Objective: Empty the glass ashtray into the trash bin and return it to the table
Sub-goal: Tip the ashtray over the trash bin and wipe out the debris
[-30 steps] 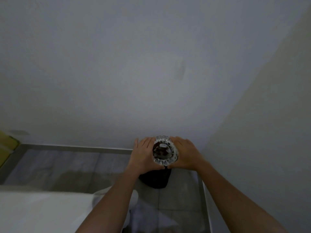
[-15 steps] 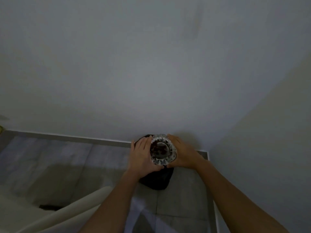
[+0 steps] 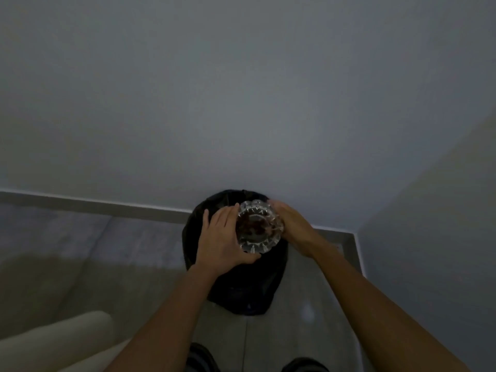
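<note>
The round cut-glass ashtray [image 3: 258,227] holds dark brownish debris in its bowl. I grip it from both sides: my left hand [image 3: 224,234] cups its left rim and my right hand [image 3: 291,225] its right rim. It hangs roughly level, directly above the black trash bin [image 3: 241,285], which is lined with a dark bag and stands on the floor against the wall. The bin's opening is mostly hidden behind my hands and the ashtray. The table is out of view.
A white wall fills the upper view, and a second wall [image 3: 429,251] meets it in a corner at the right. Grey floor tiles [image 3: 80,251] lie to the left. A pale cushioned edge [image 3: 53,342] sits at bottom left, my dark shoes [image 3: 303,366] below.
The view has closed in on the bin, which now shows far more fully beneath the ashtray. Both hands keep the same grip on the ashtray, still upright.
</note>
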`<state>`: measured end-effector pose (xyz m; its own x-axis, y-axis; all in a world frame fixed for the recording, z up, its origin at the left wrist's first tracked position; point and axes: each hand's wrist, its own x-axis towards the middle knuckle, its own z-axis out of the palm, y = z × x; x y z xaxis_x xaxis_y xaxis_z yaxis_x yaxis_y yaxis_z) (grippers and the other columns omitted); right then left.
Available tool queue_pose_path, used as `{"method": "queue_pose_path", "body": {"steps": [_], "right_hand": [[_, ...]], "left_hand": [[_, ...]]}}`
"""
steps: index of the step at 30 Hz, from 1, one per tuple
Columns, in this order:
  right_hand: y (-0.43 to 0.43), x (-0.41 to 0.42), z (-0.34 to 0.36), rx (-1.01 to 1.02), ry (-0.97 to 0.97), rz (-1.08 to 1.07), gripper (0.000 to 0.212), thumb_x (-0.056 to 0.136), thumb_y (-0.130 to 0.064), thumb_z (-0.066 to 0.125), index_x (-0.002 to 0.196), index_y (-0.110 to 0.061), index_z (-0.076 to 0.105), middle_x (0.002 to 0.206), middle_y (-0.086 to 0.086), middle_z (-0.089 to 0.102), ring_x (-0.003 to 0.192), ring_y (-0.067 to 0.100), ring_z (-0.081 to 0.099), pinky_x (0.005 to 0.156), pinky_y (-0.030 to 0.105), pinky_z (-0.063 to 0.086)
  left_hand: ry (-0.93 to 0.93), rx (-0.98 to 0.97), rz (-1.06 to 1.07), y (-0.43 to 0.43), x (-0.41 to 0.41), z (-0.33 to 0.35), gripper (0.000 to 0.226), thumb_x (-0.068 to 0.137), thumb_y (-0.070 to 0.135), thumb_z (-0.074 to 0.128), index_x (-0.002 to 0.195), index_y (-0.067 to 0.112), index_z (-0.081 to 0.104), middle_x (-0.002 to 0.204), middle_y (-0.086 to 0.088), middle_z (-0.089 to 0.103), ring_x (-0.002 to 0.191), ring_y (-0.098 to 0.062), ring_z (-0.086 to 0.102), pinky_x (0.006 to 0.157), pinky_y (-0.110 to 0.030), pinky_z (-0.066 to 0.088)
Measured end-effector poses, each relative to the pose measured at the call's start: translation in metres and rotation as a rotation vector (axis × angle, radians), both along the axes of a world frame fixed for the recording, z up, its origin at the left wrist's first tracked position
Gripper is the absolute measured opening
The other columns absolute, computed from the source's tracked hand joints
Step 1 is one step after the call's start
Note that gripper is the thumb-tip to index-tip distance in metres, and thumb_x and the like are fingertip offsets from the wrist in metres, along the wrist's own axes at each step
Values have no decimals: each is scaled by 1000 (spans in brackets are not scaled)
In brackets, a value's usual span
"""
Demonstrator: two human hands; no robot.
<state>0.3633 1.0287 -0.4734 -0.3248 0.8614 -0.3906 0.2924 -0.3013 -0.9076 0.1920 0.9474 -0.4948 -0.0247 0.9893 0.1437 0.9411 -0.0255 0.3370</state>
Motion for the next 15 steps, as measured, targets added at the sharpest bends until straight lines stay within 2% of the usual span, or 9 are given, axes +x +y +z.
{"method": "queue_pose_path", "body": {"steps": [1,3,5,7,9,12,15], "right_hand": [[1,-3,-14,25,5,3,25,100,-25,45,110,-17,66,114,7,65,102,19,60,93,36,47],[1,-11,-34,-30,56,-47,31,101,-30,44,121,-13,61,125,12,62,109,23,57,97,43,47],[2,-14,-45,-99,104,-77,31,102,-37,42,122,-22,60,125,8,62,110,24,59,88,47,55],[4,-13,-50,-149,113,-12,33,102,-44,37,126,-31,56,122,1,63,105,26,63,68,43,60],[6,-8,-54,-203,142,51,36,103,-46,32,133,-36,48,124,-1,62,101,26,66,58,36,60],[2,-6,-56,-252,189,40,36,104,-42,30,136,-34,44,129,4,60,101,26,66,53,30,58],[-7,-7,-57,-278,210,18,36,103,-40,36,134,-28,49,126,7,63,97,26,67,53,29,58]], "left_hand": [[-1,-4,-3,3,-1,-12,118,48,73,64,141,6,38,141,-11,50,134,-28,43,116,-57,12],[-4,7,-18,7,-6,-30,118,49,72,67,143,6,36,143,-10,48,135,-27,40,117,-55,10],[0,29,-33,12,-11,-40,118,50,72,67,143,6,36,143,-10,49,135,-27,40,116,-56,10],[5,52,-40,14,-13,-47,119,50,76,63,143,6,36,143,-10,49,135,-27,41,116,-56,11],[-3,60,-57,14,-17,-52,121,50,81,54,144,6,35,144,-9,47,136,-26,40,117,-57,11],[-3,52,-94,11,-20,-56,123,51,83,49,146,7,31,146,-9,45,137,-26,37,117,-56,11],[18,3,-135,7,-20,-55,127,51,86,48,149,10,22,152,-6,37,142,-22,27,119,-53,5]]}}
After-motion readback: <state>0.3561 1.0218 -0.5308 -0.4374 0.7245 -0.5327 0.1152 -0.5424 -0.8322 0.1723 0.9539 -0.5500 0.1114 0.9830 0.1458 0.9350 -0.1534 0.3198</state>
